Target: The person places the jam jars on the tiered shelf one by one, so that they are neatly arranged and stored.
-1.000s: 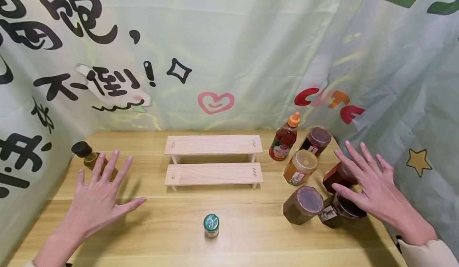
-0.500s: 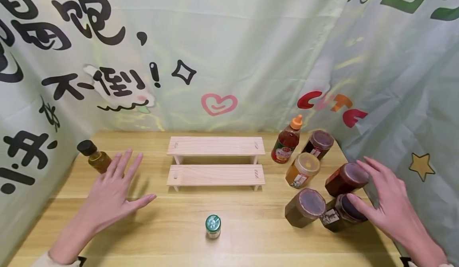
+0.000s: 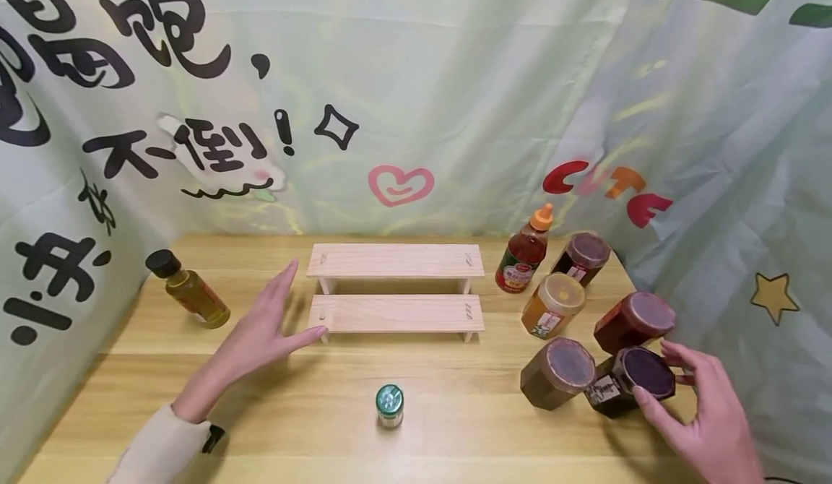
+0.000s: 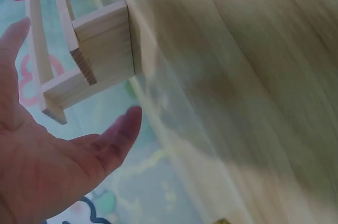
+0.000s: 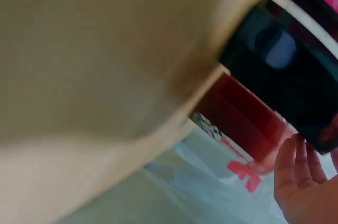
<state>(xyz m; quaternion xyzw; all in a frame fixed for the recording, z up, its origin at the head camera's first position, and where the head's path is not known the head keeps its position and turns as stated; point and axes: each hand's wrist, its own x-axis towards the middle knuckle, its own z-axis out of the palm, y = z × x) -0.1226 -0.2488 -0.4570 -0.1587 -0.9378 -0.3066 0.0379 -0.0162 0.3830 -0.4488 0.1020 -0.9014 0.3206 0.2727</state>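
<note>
Left hand (image 3: 260, 336) reached the wooden rack (image 3: 396, 314) — open; right hand (image 3: 705, 412) grip clasps dark jar (image 3: 627, 383).

Left hand (image 3: 263, 332) bare, no rings, no glove; nails short and plain; left forearm in a cream, soft-looking long sleeve (image 3: 159, 448) at lower left of the head view; a dark band or strap (image 3: 213, 438) shows at that cuff, black, narrow, detail too small to tell; right hand (image 3: 705, 415) bare at lower right of the head view, no rings seen, nails short; its wrist runs off the bottom edge of the frame, so no sleeve shows there; left wrist view shows only bare palm and thumb at lower left; right wrist view shows bare fingertips at lower right, blurred.
</note>
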